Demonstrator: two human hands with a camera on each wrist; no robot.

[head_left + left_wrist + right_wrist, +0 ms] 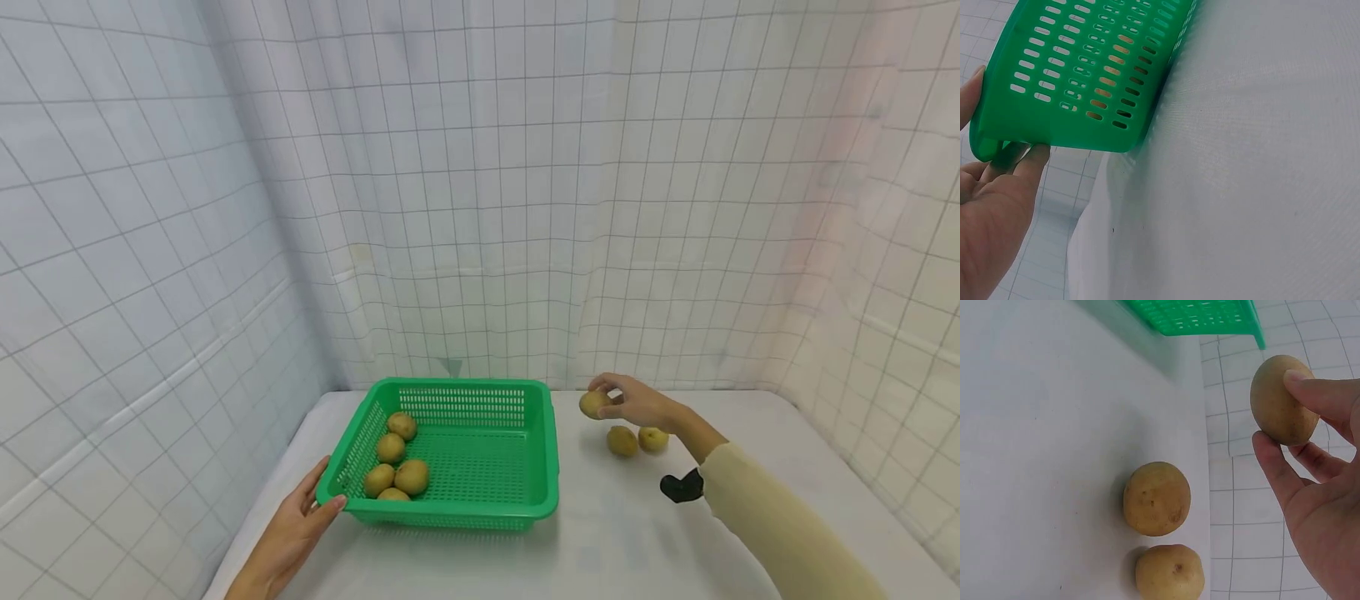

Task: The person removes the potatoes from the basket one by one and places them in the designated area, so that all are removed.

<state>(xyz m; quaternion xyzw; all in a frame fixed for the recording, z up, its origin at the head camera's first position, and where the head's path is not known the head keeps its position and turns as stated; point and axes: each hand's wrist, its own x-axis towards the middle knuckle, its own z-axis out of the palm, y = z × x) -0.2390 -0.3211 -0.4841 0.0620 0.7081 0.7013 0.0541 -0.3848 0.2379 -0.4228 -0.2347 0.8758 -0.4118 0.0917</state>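
My right hand (636, 402) pinches a brown potato (1282, 400) between thumb and fingers, off the table and to the right of the basket. Two more potatoes lie on the table below that hand, one browner (622, 441) and one yellower (653, 439). With thumb on the rim and fingers underneath, my left hand (294, 527) grips the near left corner of a green plastic basket (551, 450). Inside it, several potatoes (412, 477) are grouped along the left side. The left wrist view shows the slotted basket wall and the fingers (1034, 159) under its rim.
The basket stands on a white-covered table (600, 542). Grid-patterned white sheets (480, 208) hang behind the table and on both sides. A small black object (682, 487) shows beside the right sleeve (772, 525).
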